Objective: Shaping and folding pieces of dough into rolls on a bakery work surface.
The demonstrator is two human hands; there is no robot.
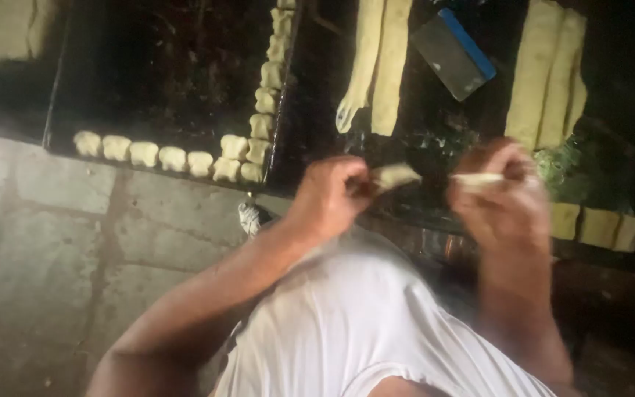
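a: fingers first. the left hand (326, 197) pinches a small dough piece (395, 176) between thumb and fingertips; the right hand (503, 190) is closed on a second dough bit (478, 179), though it is blurred.

b: how to do it well?

a: i'd judge a light pinch best, both pieces held low over the dark counter (435, 151), so the soft dough keeps its shape.

b: and further out?

a: long dough strips (380, 62) and a blue-edged scraper (453, 53) lie beyond the hands. cut blocks (597, 226) sit to the right. a black tray (163, 81) to the left carries shaped lumps (145, 154) along two edges.

b: packages, labels, signs?

a: none that i can make out.
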